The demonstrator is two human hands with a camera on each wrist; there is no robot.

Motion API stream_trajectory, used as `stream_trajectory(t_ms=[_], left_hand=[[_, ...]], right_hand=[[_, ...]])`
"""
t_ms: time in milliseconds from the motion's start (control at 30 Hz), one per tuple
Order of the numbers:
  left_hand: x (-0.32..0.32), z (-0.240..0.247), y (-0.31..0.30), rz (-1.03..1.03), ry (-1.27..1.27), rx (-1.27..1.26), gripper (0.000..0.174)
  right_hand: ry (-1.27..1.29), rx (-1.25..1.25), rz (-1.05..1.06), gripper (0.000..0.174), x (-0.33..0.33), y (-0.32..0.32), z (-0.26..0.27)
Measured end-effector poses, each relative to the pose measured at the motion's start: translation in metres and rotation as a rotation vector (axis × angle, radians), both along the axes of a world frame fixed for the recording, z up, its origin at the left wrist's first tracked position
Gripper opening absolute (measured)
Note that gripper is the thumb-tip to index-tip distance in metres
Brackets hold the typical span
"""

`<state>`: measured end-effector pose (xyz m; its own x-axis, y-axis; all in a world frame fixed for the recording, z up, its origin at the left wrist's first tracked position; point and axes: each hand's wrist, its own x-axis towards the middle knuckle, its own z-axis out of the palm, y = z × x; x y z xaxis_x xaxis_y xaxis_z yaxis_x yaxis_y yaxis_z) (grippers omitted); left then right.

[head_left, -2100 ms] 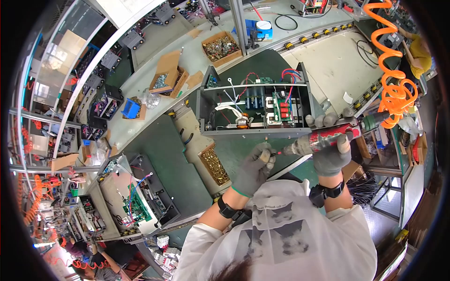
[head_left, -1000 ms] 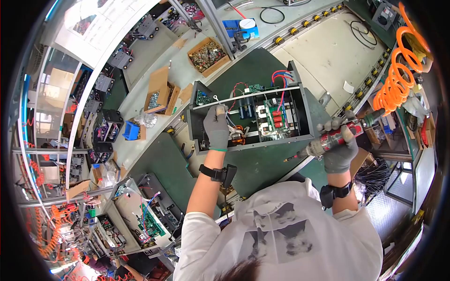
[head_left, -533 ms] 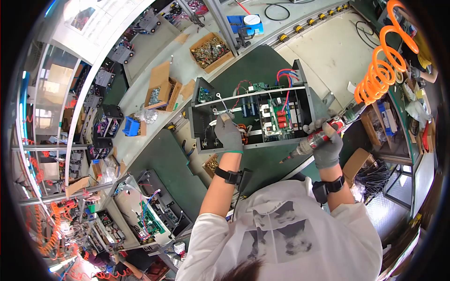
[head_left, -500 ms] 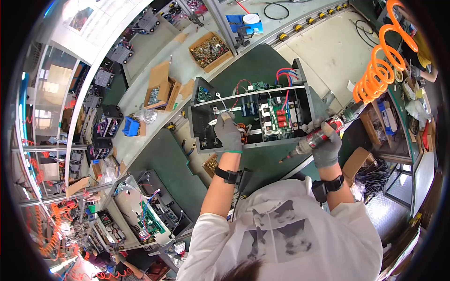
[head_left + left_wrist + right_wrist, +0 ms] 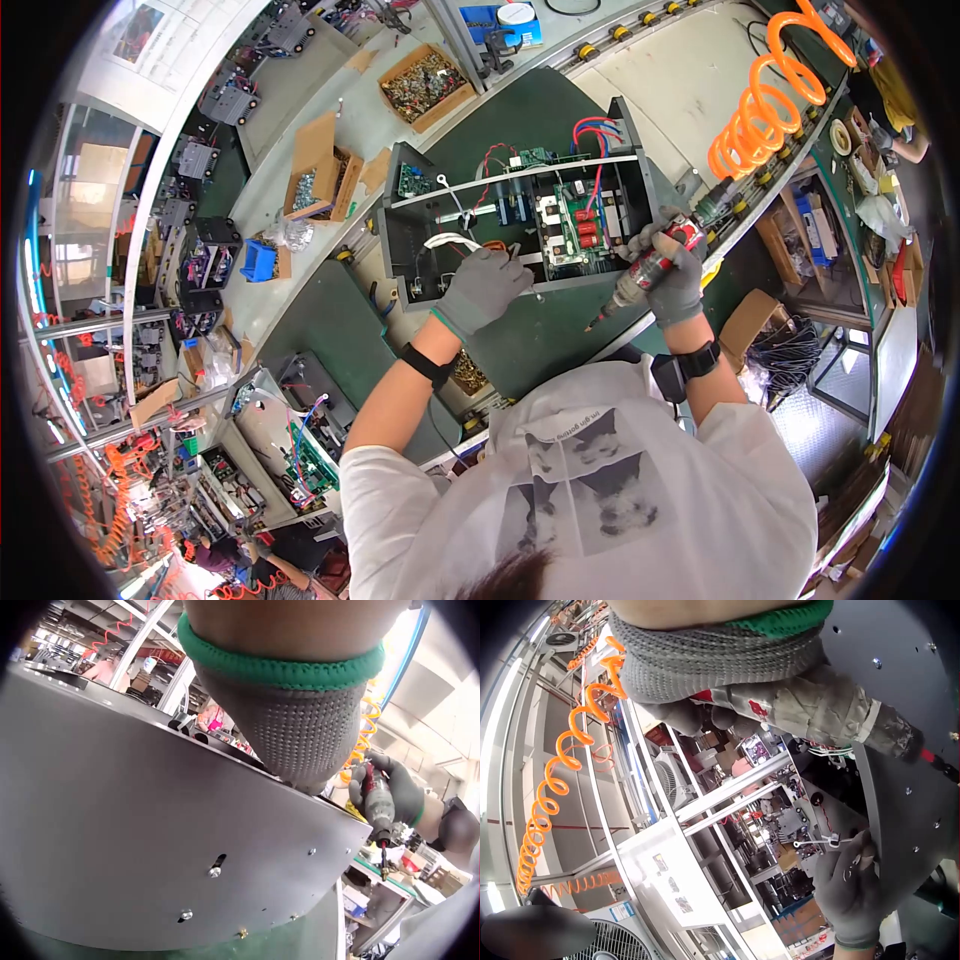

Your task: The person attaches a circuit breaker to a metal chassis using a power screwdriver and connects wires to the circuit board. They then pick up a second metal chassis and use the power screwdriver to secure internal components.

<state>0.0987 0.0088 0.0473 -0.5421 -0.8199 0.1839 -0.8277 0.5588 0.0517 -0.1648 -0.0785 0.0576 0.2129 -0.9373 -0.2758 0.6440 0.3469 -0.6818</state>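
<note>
L hand [image 5: 487, 290] is over the front wall of the open metal box [image 5: 150, 810], w/ fingers bent at the top edge, just beside the copper coil [image 5: 493, 245]; can't tell if its grip holds anything; R hand [image 5: 670, 278] has its grip closed round the power driver [image 5: 817, 709], held tilted off the box's R front corner; driver bit [image 5: 384, 859] points down, near the front wall but apart from it; orange coiled hose [image 5: 750, 140] runs up from the driver's back end.

Box sits on the green mat [image 5: 530, 335], approx. level; inside, the circuit board [image 5: 570, 215] w/ red parts is on the R side, white wires [image 5: 450, 240] on the L; red & blue wires [image 5: 597, 125] loop at the back R corner; screws [image 5: 214, 872] dot the outside of the front wall; carton of small metal parts [image 5: 445, 112] is on the surface behind, blue bin [image 5: 258, 262] farther L.
</note>
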Motion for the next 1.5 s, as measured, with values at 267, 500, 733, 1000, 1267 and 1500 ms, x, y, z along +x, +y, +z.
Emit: stream_trajectory(t_ms=[267, 500, 733, 1000, 1267, 1500], left_hand=[[0.018, 0.006, -0.008, 0.032, 0.15, 0.319, 0.018], [0.028, -0.012, -0.006, 0.119, 0.911, 0.583, 0.024], [0.019, 0.0, -0.025, -0.063, 0.252, 0.194, 0.016], [0.006, 0.023, -0.039, 0.211, -0.294, 0.595, 0.015], [-0.012, -0.02, -0.05, 0.261, -0.242, 0.683, 0.016], [-0.006, -0.031, -0.047, 0.292, 0.066, 0.54, 0.009]], right_hand=[[-0.001, 0.028, 0.089, 0.051, 0.0, -0.006, -0.003], [0.062, 0.032, 0.144, 0.051, 0.001, -0.006, -0.01], [0.158, 0.093, 0.186, 0.046, -0.002, -0.011, -0.005], [0.231, 0.039, 0.321, 0.046, -0.004, -0.008, -0.002], [0.291, -0.073, 0.396, 0.049, -0.011, -0.007, -0.003], [0.275, -0.126, 0.407, 0.05, -0.013, -0.006, -0.008]])
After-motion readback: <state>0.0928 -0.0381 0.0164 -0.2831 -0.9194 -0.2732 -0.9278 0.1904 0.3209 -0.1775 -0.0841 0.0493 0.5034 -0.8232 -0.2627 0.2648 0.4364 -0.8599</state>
